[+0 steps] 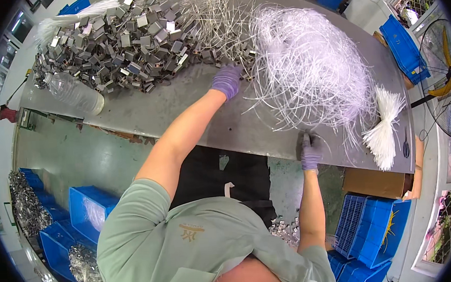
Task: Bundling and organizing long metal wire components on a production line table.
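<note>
My left hand [227, 81], in a purple knit glove, reaches across the table to the near edge of a heap of small grey metal block-shaped parts [127, 40]. Its fingertips are lost among parts and thin wires, so what they grip does not show. My right hand [311, 150], gloved in purple with dark fingers, is at the front edge of the table. Motion smears its fingers. Just beyond it spreads a large tangle of clear-white plastic strands [309, 65], some hanging close to the hand. Thin pale wires [216, 20] lie between heap and tangle.
The grey metal table [180, 99] carries a clear plastic bottle [75, 93] lying at left and a tied white strand bundle [386, 128] at right. Blue crates [90, 210] stand on the floor at left, more [373, 230] at lower right. A fan [447, 78] stands at far right.
</note>
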`<state>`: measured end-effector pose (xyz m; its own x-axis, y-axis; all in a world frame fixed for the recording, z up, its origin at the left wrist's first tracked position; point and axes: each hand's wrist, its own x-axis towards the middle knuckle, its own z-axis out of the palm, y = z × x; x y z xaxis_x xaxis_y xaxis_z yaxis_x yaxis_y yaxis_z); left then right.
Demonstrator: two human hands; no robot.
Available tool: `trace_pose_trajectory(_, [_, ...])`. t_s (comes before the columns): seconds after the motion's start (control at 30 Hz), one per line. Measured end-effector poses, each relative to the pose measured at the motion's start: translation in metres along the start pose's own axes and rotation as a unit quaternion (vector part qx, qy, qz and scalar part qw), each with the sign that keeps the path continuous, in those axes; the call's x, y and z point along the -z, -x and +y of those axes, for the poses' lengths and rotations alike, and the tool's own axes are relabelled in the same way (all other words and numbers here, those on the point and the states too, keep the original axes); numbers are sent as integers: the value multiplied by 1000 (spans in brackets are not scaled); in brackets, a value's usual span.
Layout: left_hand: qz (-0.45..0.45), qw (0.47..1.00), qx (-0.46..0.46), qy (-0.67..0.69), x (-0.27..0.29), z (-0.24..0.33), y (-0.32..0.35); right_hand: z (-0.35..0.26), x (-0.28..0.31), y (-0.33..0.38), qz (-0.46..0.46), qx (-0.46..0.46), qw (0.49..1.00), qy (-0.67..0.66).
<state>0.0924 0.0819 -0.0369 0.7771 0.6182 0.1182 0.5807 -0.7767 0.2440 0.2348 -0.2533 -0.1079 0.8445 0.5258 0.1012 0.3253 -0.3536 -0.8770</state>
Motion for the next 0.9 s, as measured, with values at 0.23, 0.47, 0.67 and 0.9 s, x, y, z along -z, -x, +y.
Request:
trace_pose_trajectory(0.23, [40, 996, -11, 73, -3, -29, 44, 4, -10, 5, 32, 49, 998, -19])
trace_pose_trajectory(0.47, [87, 989, 15, 121, -12, -69, 102, 19, -21, 6, 39, 48, 995, -76])
trace_pose_trajectory(0.67, [115, 984, 104, 82, -8, -98, 121, -31, -9, -6, -37, -20, 990, -133])
trace_pose_trajectory(0.9, [85, 942, 150, 288, 12, -114, 127, -65, -52, 1, -66, -91, 971, -210])
